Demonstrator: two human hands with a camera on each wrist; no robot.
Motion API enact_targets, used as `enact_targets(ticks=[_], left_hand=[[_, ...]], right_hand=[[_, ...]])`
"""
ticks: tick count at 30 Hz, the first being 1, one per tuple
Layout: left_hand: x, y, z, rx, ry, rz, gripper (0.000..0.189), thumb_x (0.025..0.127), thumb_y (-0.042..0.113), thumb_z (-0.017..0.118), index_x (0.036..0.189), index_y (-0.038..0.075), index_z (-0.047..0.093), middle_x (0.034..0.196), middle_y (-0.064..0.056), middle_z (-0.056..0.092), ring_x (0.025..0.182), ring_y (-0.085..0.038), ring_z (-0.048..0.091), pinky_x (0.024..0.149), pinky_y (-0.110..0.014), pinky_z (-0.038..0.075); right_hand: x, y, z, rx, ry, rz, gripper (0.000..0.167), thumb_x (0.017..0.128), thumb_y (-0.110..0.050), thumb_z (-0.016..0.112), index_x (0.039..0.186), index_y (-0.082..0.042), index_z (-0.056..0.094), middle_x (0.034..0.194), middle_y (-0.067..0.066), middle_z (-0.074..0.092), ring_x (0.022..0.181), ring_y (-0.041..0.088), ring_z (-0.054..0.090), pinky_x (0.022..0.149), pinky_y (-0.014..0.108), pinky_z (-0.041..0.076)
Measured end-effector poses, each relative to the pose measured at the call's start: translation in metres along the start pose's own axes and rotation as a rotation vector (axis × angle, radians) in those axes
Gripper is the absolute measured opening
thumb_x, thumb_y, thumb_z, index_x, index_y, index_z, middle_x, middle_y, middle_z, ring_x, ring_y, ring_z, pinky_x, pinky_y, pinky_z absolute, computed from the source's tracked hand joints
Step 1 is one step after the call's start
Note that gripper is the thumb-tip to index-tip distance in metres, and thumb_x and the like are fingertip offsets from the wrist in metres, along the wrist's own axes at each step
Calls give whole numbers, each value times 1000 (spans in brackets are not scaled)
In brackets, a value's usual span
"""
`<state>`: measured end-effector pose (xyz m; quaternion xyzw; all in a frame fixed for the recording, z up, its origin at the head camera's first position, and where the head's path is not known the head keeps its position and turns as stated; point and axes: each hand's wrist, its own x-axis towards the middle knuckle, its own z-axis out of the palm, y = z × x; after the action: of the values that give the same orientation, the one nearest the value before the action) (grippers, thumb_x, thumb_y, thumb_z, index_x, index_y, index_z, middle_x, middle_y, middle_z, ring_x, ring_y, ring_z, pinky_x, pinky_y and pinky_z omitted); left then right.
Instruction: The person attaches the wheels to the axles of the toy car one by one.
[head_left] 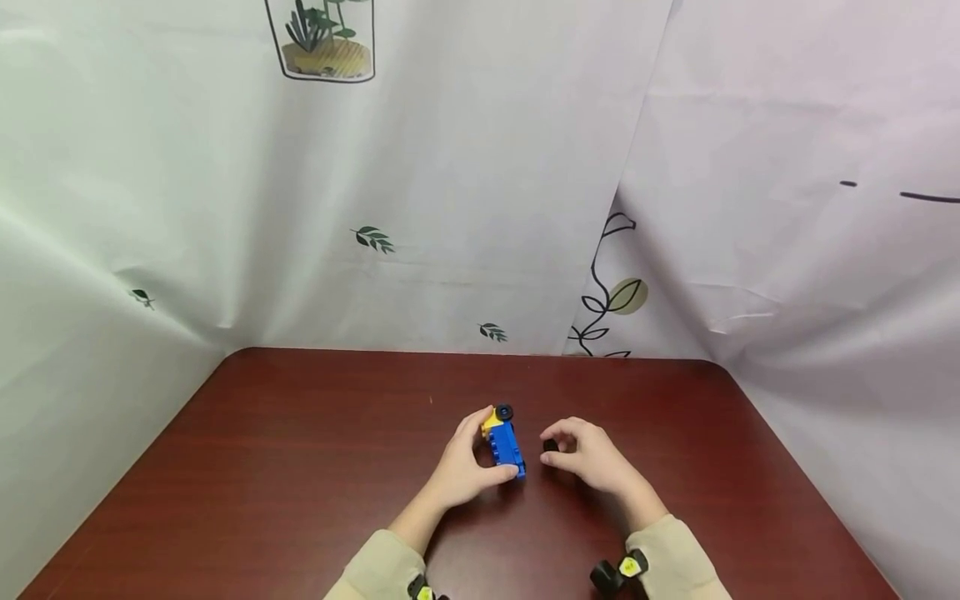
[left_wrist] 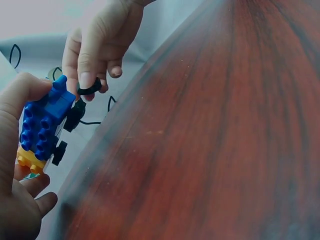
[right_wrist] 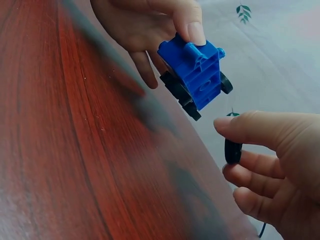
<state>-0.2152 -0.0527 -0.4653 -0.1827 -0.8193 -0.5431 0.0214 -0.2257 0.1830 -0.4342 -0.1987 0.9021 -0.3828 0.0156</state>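
My left hand (head_left: 461,471) grips a small toy car (head_left: 506,444) built of blue and yellow studded bricks, thumb at one end and fingers at the other. Black wheels (left_wrist: 59,153) sit along its side, and in the right wrist view its ribbed blue end (right_wrist: 200,80) faces the camera. To the right, my right hand (head_left: 596,457) pinches a loose black wheel (right_wrist: 232,151) between thumb and fingers. A short gap separates that wheel from the car. Both hands are above the table.
A dark red-brown wooden table (head_left: 300,467) lies beneath the hands. Behind and beside it hangs a pale curtain (head_left: 480,167) printed with leaves. Each wrist wears a strapped black device, one of which (head_left: 607,577) shows near the bottom edge.
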Motion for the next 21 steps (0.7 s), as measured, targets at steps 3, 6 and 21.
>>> enact_targets(ticks=[3,6,21], left_hand=[[0,2,0,-1,1,2,92,72,39,78,146,9,32,148,-11,34,127,-30,45,103,-51,41],[1,2,0,-1,3,8,92,72,38,78,146,8,32,148,-11,35,127,-31,45,103,-51,40],[0,0,1,6,7,24,91,72,38,78,146,13,32,147,-10,36,131,-31,42,103,-55,38]], right_hand=[[2,0,0,13,20,15,30,81,-27,74,106,-10,68,86,2,58,77,14,50,59,22,46],[3,-1,1,29,42,19,32,82,-29,73,108,-10,68,86,-1,59,78,15,51,61,22,46],[2,-8,8,111,194,-33,31,82,-25,73,109,-11,67,95,0,62,79,11,56,71,23,51]])
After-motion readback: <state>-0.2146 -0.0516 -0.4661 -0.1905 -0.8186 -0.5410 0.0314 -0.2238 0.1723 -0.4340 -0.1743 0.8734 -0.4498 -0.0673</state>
